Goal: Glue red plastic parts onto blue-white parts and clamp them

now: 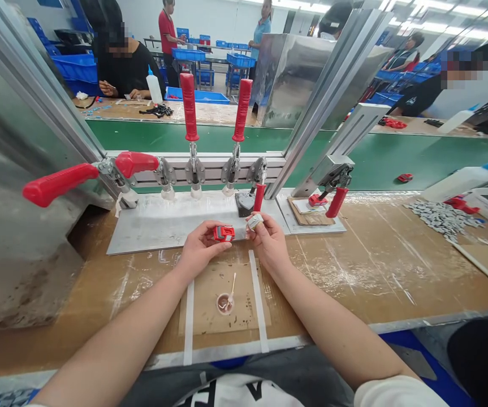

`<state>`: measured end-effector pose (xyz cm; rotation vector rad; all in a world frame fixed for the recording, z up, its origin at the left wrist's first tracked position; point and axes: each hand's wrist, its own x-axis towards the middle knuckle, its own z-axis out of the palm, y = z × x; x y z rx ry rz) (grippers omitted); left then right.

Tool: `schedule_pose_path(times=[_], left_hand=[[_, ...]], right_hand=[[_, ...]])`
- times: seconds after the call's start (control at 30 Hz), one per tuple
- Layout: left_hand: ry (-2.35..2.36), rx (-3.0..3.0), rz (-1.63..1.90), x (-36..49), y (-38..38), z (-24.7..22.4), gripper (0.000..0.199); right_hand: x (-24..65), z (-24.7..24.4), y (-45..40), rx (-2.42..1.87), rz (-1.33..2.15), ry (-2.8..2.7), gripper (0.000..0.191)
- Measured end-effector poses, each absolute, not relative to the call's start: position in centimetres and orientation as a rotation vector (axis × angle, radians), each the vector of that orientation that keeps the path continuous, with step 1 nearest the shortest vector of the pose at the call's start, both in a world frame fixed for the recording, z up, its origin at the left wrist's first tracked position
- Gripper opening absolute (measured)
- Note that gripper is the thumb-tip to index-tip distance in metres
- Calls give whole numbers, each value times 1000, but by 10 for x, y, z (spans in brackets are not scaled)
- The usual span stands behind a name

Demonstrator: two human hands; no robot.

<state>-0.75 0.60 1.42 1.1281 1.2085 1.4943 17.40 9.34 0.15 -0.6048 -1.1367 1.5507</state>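
Head camera: the left hand (203, 249) grips a red part (224, 233) and the right hand (271, 242) pinches a small pale block (254, 221), both by the front edge of the metal base plate (142, 232). Brown worktop (362, 271) runs rightward to a heap of grey pieces (443, 219). Nearer the body, between white tape strips (189, 325), a small cup (217, 308) holds reddish-brown liquid (222, 303), a swab (233, 284) leaning in it.

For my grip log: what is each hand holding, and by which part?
The left hand holds a red piece by its near and far sides. The right hand holds a pale piece; exactly where is unclear.
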Motion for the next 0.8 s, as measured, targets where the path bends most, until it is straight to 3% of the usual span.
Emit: schedule_pose_path(times=[0.8], left_hand=[[1080, 1016, 1586, -9, 9, 10, 51]], right_hand=[[175, 5, 89, -598, 1628, -1139, 43]])
